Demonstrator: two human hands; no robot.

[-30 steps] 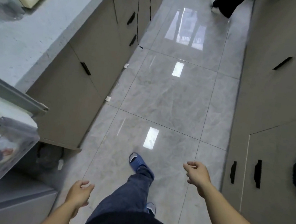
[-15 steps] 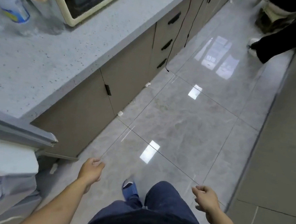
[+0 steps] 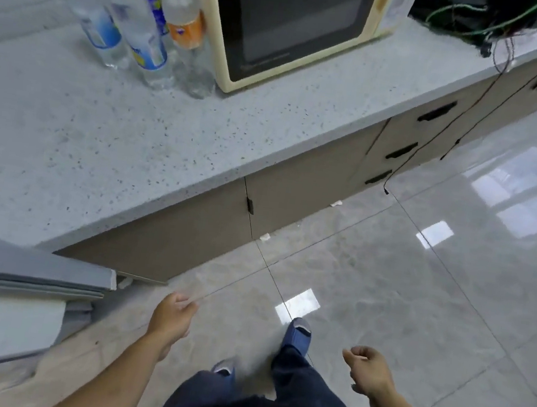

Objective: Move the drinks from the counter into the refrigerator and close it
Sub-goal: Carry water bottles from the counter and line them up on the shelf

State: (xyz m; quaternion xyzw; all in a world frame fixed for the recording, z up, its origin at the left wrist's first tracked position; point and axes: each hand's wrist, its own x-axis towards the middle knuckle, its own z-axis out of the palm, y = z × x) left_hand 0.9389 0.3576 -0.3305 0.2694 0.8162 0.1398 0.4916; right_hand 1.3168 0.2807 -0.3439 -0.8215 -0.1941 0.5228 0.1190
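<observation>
Speckled grey stone counter point(image 3: 152, 140), running from the left edge to the upper right, over tan cabinets point(image 3: 299, 190) with black handles.

Drinks: a cluster of clear plastic bottles point(image 3: 139, 29) upright at the back of the counter, touching or nearly touching one another. One bottle with a blue label point(image 3: 103, 33) on the left; one with a blue and yellow label point(image 3: 147, 50) in front; one with an orange label point(image 3: 184, 30) and a yellow cap on the right, just beside the oven. How many stand behind cannot be told.

Cream oven point(image 3: 297, 26) with dark glass door, on the counter right of the bottles. Tangle of green and black cables point(image 3: 489, 20) at the far right; one black cord point(image 3: 440, 130) hangs down over the drawers.

Refrigerator door point(image 3: 22, 273), grey, open, at lower left, its edge jutting between the person and the counter end.

Glossy grey tile floor point(image 3: 417, 308); small white scraps at the cabinet foot.

Left hand point(image 3: 173, 319): loosely curled, holding nothing, low over the floor near the door's corner, well apart from the bottles.

Right hand point(image 3: 368, 366): loosely curled, holding nothing.

Blue slipper point(image 3: 297, 335) between the hands.
</observation>
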